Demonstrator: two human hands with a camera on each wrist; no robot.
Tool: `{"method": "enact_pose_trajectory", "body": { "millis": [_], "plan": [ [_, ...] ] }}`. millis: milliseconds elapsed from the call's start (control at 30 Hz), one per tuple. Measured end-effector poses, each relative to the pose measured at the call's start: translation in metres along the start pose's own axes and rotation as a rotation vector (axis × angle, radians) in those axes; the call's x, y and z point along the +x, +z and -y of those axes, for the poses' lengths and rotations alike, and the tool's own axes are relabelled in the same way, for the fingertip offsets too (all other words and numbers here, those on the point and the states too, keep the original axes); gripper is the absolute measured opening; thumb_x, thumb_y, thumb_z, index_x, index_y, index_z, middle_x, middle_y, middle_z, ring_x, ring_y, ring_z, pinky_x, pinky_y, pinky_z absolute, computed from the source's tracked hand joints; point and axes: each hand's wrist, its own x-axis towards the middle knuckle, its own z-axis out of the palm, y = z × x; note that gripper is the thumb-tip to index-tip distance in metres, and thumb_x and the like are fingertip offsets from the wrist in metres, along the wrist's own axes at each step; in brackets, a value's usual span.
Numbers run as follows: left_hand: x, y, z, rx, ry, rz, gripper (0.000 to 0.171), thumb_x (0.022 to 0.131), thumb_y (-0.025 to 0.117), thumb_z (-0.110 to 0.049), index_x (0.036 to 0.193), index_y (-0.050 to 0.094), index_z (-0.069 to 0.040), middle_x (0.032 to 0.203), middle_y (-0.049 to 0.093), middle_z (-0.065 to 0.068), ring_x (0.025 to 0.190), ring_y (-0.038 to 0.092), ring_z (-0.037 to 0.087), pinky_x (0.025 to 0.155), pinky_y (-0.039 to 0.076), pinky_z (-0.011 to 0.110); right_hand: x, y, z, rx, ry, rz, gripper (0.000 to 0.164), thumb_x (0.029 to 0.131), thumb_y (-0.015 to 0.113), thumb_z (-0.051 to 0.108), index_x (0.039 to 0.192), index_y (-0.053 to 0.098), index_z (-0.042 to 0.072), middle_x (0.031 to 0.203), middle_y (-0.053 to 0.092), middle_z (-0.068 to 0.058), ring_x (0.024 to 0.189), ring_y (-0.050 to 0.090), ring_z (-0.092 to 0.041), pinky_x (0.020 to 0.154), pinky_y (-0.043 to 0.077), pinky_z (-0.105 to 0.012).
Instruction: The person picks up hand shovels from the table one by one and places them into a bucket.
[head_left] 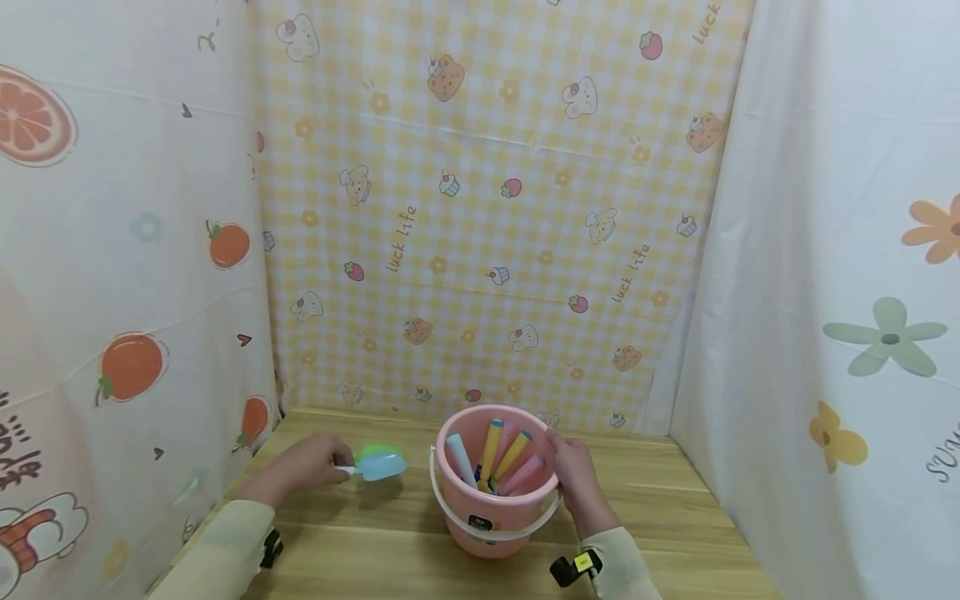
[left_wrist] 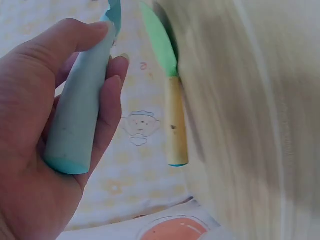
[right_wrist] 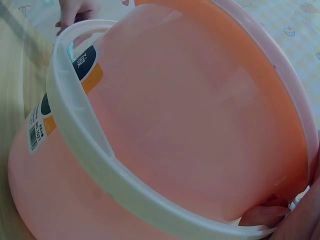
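My left hand (head_left: pixel 324 461) grips a small toy trowel by its pale blue handle (left_wrist: pixel 82 110); its light blue blade (head_left: pixel 384 467) points right. Beyond it on the table lies a second trowel with a green blade (left_wrist: pixel 161 45) and a yellow handle (left_wrist: pixel 176 122). A pink bucket (head_left: pixel 459 510) stands at the middle, its white carrying handle (right_wrist: pixel 135 187) hanging down at the front. Several tools stand in it, with yellow handles (head_left: pixel 491 450), pink handles (head_left: pixel 522 475) and a pale blue handle (head_left: pixel 461 458) showing; their lower ends are hidden. My right hand (head_left: pixel 576 479) holds the bucket's rim on the right.
The wooden tabletop (head_left: pixel 645 508) spreads around the bucket. A yellow checked cloth (head_left: pixel 480 233) hangs along the back, with white printed curtains on the left (head_left: pixel 180 317) and right (head_left: pixel 780 333).
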Motion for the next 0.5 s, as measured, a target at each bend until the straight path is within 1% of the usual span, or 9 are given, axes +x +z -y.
{"method": "enact_pose_trajectory", "body": {
  "millis": [67, 267, 400, 500],
  "plan": [
    [0.001, -0.003, -0.003, -0.006, -0.001, -0.014, 0.004, 0.097, 0.085, -0.013, 0.094, 0.081, -0.013, 0.086, 0.068, -0.011, 0.076, 0.057, 0.011, 0.069, 0.051, 0.034, 0.000, 0.000, 0.000, 0.000, -0.002, 0.003, 0.056, 0.116, 0.053, 0.044, 0.128, 0.069, -0.009, 0.092, 0.070, -0.013, 0.066, 0.064, -0.016, 0.056, 0.055, -0.027],
    [0.004, -0.010, -0.014, 0.015, -0.030, -0.053, 0.005, 0.097, 0.083, -0.017, 0.094, 0.079, -0.019, 0.086, 0.066, -0.011, 0.076, 0.055, 0.012, 0.069, 0.050, 0.036, -0.001, -0.001, -0.001, 0.002, -0.001, 0.011, 0.057, 0.116, 0.053, 0.045, 0.128, 0.069, -0.008, 0.090, 0.070, -0.012, 0.065, 0.064, -0.017, 0.055, 0.054, -0.027],
    [0.006, -0.016, -0.023, 0.030, -0.051, -0.074, 0.003, 0.098, 0.082, -0.018, 0.097, 0.079, -0.018, 0.088, 0.067, -0.010, 0.079, 0.056, 0.014, 0.072, 0.051, 0.039, -0.001, -0.001, 0.000, -0.009, 0.004, 0.014, 0.057, 0.116, 0.052, 0.046, 0.128, 0.069, -0.007, 0.090, 0.069, -0.012, 0.064, 0.062, -0.016, 0.055, 0.052, -0.027],
    [0.007, -0.023, -0.032, 0.034, -0.044, -0.093, 0.005, 0.097, 0.083, -0.017, 0.101, 0.080, -0.017, 0.092, 0.068, -0.009, 0.082, 0.059, 0.014, 0.075, 0.053, 0.041, -0.002, -0.001, 0.000, -0.014, 0.006, 0.014, 0.058, 0.116, 0.052, 0.046, 0.130, 0.068, -0.007, 0.091, 0.069, -0.012, 0.064, 0.062, -0.016, 0.055, 0.052, -0.027]
  ]
}}
